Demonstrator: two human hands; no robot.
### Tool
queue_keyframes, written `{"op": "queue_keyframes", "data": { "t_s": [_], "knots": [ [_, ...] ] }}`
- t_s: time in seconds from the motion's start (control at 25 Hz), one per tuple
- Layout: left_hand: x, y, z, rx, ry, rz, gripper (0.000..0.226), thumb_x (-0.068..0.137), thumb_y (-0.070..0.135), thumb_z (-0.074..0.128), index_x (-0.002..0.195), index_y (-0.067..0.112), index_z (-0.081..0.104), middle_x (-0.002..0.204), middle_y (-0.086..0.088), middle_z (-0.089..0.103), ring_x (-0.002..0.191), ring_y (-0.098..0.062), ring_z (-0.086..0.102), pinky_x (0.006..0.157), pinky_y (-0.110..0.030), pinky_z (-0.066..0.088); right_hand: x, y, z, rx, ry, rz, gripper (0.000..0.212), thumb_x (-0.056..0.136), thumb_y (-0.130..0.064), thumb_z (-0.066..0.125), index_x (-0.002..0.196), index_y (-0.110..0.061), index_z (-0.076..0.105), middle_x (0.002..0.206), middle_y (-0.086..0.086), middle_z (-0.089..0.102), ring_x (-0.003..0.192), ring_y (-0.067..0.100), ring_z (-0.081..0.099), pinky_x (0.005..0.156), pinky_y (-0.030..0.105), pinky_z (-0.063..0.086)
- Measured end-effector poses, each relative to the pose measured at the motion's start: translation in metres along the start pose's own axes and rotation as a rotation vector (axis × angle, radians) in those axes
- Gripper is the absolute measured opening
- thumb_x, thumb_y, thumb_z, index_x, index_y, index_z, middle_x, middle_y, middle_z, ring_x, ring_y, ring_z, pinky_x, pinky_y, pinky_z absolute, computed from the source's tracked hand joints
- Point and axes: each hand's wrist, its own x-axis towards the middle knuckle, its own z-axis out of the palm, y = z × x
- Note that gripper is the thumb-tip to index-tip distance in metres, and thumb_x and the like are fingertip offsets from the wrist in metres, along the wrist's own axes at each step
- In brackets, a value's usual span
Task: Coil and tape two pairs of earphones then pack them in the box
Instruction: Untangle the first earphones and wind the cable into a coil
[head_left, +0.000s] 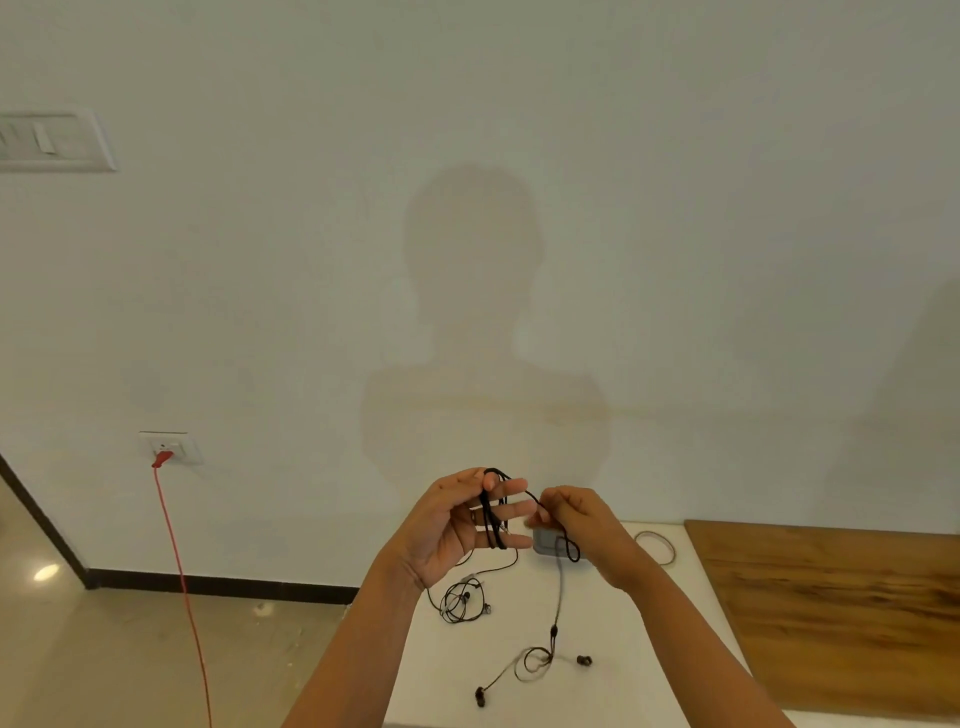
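Earphone cable (491, 525) looped round spread fingers above a white desk (649, 649).
The left hand (452, 530) is held up with its fingers spread, and the black cable is wrapped round them several times. The same cable is pinched by the fingertips of the right hand (582, 530), just beside the left; from there it hangs to the desk, where its two earbuds (584, 660) lie. A second pair of earphones (460, 603) is seen loosely tangled below the left hand. A grey box (545, 544) is partly hidden behind the right hand, a thin ring (648, 533) near it.
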Motion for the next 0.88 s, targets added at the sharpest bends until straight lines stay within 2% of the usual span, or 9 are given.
{"op": "queue_keyframes", "data": {
  "t_s": [0.12,0.28,0.36,0.44,0.56,0.64,0.68,0.76,0.88],
  "knots": [
    [0.002,0.001,0.001,-0.012,0.014,0.018,0.026,0.099,0.010,0.039,0.080,0.004,0.054,0.110,-0.025,0.067,0.107,-0.042,0.063,0.079,-0.063,0.053,-0.004,0.004,0.004,0.321,-0.095,0.143,0.034,0.103,-0.024,0.036,0.079,-0.007,0.053,0.054,-0.004,0.051,0.043,0.011,0.031,0.048,0.021,0.039],
    [0.005,0.006,-0.001,-0.141,0.042,0.102,0.024,0.099,0.010,0.038,0.083,0.004,0.055,0.110,-0.023,0.068,0.106,-0.041,0.064,0.077,-0.063,0.053,-0.010,0.014,0.006,0.335,-0.151,0.022,0.030,0.100,-0.029,0.039,0.086,-0.009,0.056,0.061,0.000,0.038,0.051,0.013,0.024,0.049,0.022,0.030],
    [0.007,0.010,-0.003,-0.177,0.063,0.137,0.024,0.098,0.011,0.039,0.084,0.004,0.057,0.111,-0.022,0.067,0.107,-0.040,0.065,0.077,-0.061,0.054,-0.014,0.015,0.006,0.367,-0.096,-0.076,0.027,0.098,-0.028,0.042,0.089,-0.006,0.055,0.065,0.003,0.038,0.055,0.014,0.028,0.051,0.023,0.031],
    [0.010,0.013,-0.002,-0.181,0.078,0.157,0.025,0.099,0.012,0.039,0.085,0.004,0.058,0.113,-0.022,0.067,0.108,-0.038,0.064,0.077,-0.059,0.055,-0.013,0.015,0.006,0.271,-0.032,-0.177,0.020,0.096,-0.020,0.049,0.087,-0.005,0.060,0.073,0.004,0.052,0.062,0.014,0.047,0.059,0.021,0.042],
    [0.014,0.010,0.001,-0.166,0.088,0.174,0.026,0.100,0.012,0.038,0.088,0.003,0.059,0.115,-0.021,0.067,0.110,-0.036,0.064,0.078,-0.055,0.057,-0.009,0.015,0.012,0.000,0.055,-0.192,0.022,0.093,-0.016,0.055,0.077,-0.023,0.069,0.090,0.001,0.064,0.085,0.016,0.063,0.076,0.023,0.052],
    [0.019,0.006,0.002,-0.157,0.114,0.183,0.026,0.100,0.012,0.039,0.087,0.003,0.059,0.116,-0.020,0.067,0.110,-0.036,0.064,0.078,-0.056,0.057,-0.011,0.015,0.021,-0.010,0.043,-0.113,0.028,0.096,-0.016,0.050,0.074,-0.020,0.067,0.081,0.002,0.066,0.074,0.019,0.064,0.073,0.031,0.054],
    [0.022,0.004,0.001,-0.136,0.134,0.187,0.025,0.100,0.011,0.040,0.087,0.003,0.060,0.116,-0.019,0.067,0.110,-0.036,0.063,0.078,-0.057,0.056,-0.014,0.015,0.027,0.066,0.020,-0.058,0.030,0.098,-0.015,0.046,0.075,-0.013,0.065,0.073,0.005,0.063,0.061,0.019,0.060,0.064,0.034,0.053],
    [0.028,-0.001,-0.001,-0.043,0.184,0.193,0.022,0.099,0.010,0.043,0.087,0.003,0.061,0.118,-0.016,0.067,0.113,-0.034,0.062,0.082,-0.056,0.055,-0.022,0.011,0.036,0.135,-0.029,0.047,0.032,0.100,-0.016,0.043,0.077,-0.006,0.061,0.062,0.005,0.055,0.044,0.012,0.044,0.046,0.027,0.042],
    [0.032,-0.008,-0.006,0.117,0.241,0.208,0.016,0.097,0.010,0.048,0.087,0.006,0.061,0.114,-0.008,0.070,0.117,-0.029,0.060,0.087,-0.049,0.053,-0.030,0.001,0.037,0.021,-0.078,0.112,0.036,0.099,-0.026,0.046,0.069,-0.011,0.061,0.056,0.000,0.052,0.047,0.009,0.037,0.044,0.019,0.029]
  ]
}}
